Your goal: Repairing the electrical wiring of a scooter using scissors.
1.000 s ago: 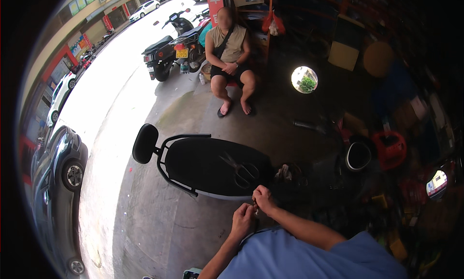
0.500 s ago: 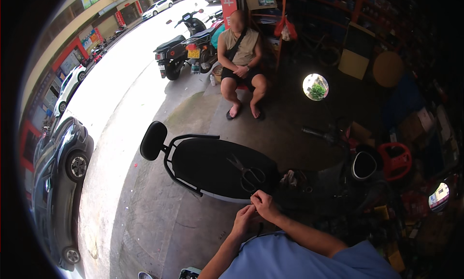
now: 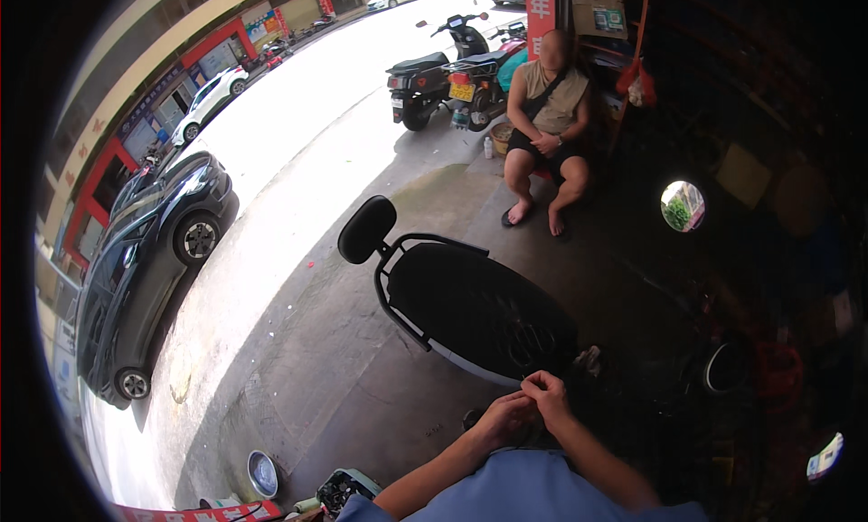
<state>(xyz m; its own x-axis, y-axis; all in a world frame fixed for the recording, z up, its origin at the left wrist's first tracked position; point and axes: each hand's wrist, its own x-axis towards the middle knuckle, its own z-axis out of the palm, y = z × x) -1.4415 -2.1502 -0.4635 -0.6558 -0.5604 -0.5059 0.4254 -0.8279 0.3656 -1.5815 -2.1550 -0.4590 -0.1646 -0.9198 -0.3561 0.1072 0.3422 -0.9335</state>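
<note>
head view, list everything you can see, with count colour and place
scooter seat: 1, black, centre, just beyond the hands
backrest pad: 1, black, at the seat's far left end
seated person: 1, tan top, upper centre
parked scooters: 2 or more, dark, top centre
cars: 1 black at left, 2 white up the street
bowl: 1, blue-grey, on the ground at lower left
left hand: fingertips pinched against the right hand
right hand: at the seat's near edge

The long black padded scooter seat lies across the centre of the frame, running from upper left to lower right. Its small black oval backrest pad stands at the upper-left end on a curved black metal rail, and a pale body edge shows beneath it.
</note>
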